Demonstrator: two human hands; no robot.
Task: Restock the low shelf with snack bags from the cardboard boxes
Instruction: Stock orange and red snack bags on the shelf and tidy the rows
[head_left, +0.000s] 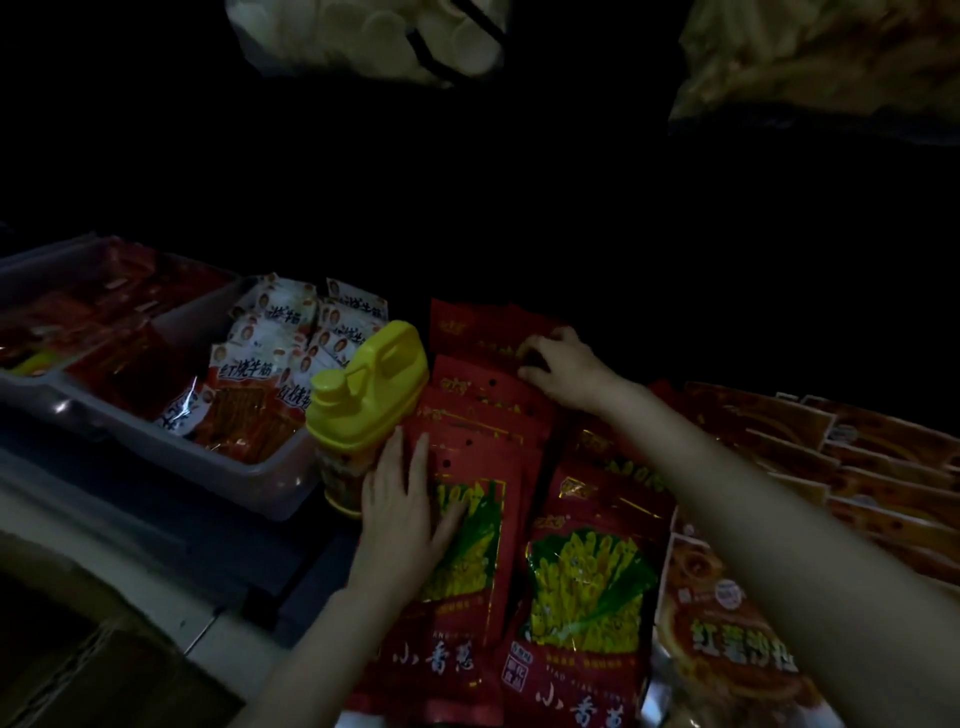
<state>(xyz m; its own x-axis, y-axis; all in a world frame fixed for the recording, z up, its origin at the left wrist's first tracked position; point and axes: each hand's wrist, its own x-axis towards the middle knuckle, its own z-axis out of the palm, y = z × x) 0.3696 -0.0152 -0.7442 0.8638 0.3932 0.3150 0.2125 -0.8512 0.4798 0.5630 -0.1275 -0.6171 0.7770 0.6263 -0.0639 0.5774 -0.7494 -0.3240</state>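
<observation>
Left hand (402, 512): fingers straight and spread, lying flat on the near red snack bag (470, 545) in the left stack. Right hand (563, 366): reached far, fingers curled onto the top edge of the farthest red bag (478, 327). Second stack of red bags (587, 587) just right of the first. Yellow-capped jug (371, 392) touches the left stack; grey tray (156, 426) of packets further left. Cardboard box (78, 670) near left, dim.

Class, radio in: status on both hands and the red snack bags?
Left hand flat on front red snack bag. Right hand gripping rear bag. Yellow-capped jar crowds the row's left.
</observation>
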